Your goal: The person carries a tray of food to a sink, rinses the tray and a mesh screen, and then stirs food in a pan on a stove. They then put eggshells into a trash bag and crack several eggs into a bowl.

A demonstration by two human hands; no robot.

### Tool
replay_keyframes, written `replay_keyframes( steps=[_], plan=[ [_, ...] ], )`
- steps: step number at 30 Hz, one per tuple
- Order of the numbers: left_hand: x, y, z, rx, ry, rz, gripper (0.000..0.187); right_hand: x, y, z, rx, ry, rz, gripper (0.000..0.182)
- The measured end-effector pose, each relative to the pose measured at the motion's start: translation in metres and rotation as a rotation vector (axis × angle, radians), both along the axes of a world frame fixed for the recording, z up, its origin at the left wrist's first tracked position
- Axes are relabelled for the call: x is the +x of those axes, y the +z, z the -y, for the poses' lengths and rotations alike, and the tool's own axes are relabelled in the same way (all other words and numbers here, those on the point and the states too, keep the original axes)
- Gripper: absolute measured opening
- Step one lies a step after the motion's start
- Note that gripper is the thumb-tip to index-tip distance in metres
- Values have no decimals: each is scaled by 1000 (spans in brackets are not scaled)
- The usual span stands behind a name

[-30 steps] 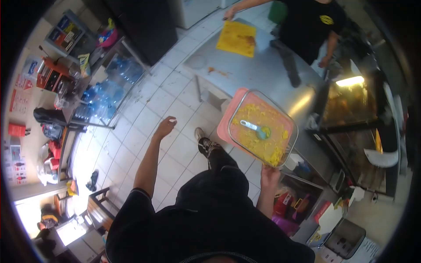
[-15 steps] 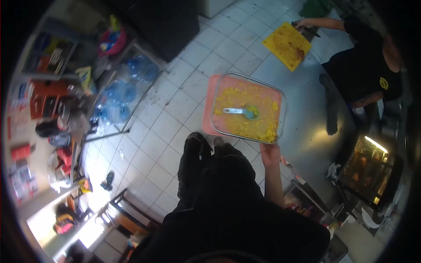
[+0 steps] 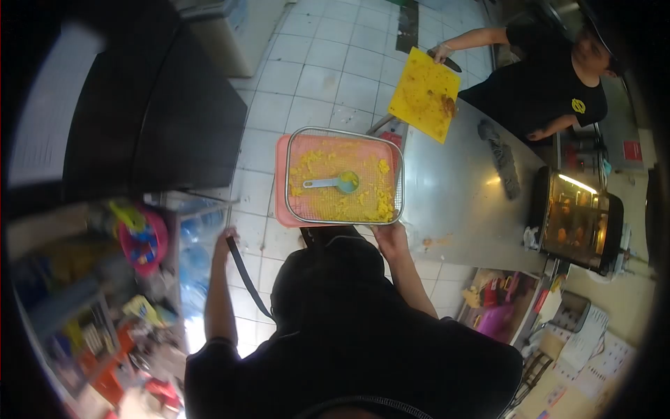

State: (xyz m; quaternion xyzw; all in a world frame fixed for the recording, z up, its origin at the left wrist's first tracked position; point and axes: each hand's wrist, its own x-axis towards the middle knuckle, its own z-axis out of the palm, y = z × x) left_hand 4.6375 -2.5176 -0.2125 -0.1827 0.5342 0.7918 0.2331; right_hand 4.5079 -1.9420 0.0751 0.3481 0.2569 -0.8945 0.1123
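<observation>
My right hand (image 3: 389,239) grips the near right corner of a metal-rimmed wire mesh basket (image 3: 403,183), which sits over a pink tray (image 3: 281,185). Its fingers are partly hidden beneath. Yellow crumbly food (image 3: 383,207) is scattered across the mesh, thickest on the right side. A pale blue measuring scoop (image 3: 347,182) lies among the bits, handle to the left. Out to the left, my left hand (image 3: 227,239) appears closed on the end of a black strap (image 3: 246,274) that runs down to my waist.
Across the metal table (image 3: 464,209), a co-worker (image 3: 541,87) holds a yellow cutting board (image 3: 426,94) and a knife. A dark cloth (image 3: 501,164) and a lit food warmer (image 3: 576,220) are at the right. Left are a black cabinet (image 3: 188,112) and a pink basket (image 3: 143,244).
My view has turned, and the tray and basket appear farther left. My left hand has come into view with the strap. The co-worker's cutting board has shifted left in view.
</observation>
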Motion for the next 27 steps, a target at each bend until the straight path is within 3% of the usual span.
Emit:
replay_keyframes(
  steps=[2, 6, 7, 9, 11, 14, 16, 17, 18, 19, 21, 22, 25, 27],
  plan=[
    [-128, 111, 0, -480, -19, 356, 41, -24, -2, 30, 24, -62, 3, 36],
    [-257, 111, 46, -480, 92, 83, 40, -134, -3, 111, -23, -144, -98, 38],
    [-279, 110, 46, -502, 208, 156, 34, -163, -25, 123, 1, -158, -79, 39],
    [-276, 46, 77, -434, 200, 29, 27, -207, -33, 151, 43, -169, -70, 39],
    [-309, 76, 74, -539, 83, 242, 23, -260, -28, 184, 49, -171, -173, 43],
    [-394, 136, 66, -522, 86, 338, 25, -347, -12, 226, 44, -201, -246, 45],
    [-445, 158, 82, -516, 39, 252, 25, -394, -9, 243, 10, -217, -245, 42],
    [-464, 175, 39, -497, 13, 182, 25, -399, 2, 204, 9, -181, -243, 38],
    [-500, 182, 39, -558, 20, 178, 25, -425, 15, 215, 127, -180, -219, 34],
    [-534, 169, 46, -529, 62, 72, 26, -448, 1, 221, 166, -193, -60, 42],
    [-632, 150, 56, -501, 50, 276, 25, -490, -29, 231, 79, -208, 37, 38],
    [-681, 152, 58, -546, 25, 361, 24, -514, -43, 236, 2, -258, -77, 37],
    [-747, 145, 41, -592, -73, 67, 27, -485, -45, 244, 46, -263, -79, 39],
    [-825, 167, 19, -607, -132, -164, 28, -499, -53, 253, 55, -308, -80, 40]
  ],
)
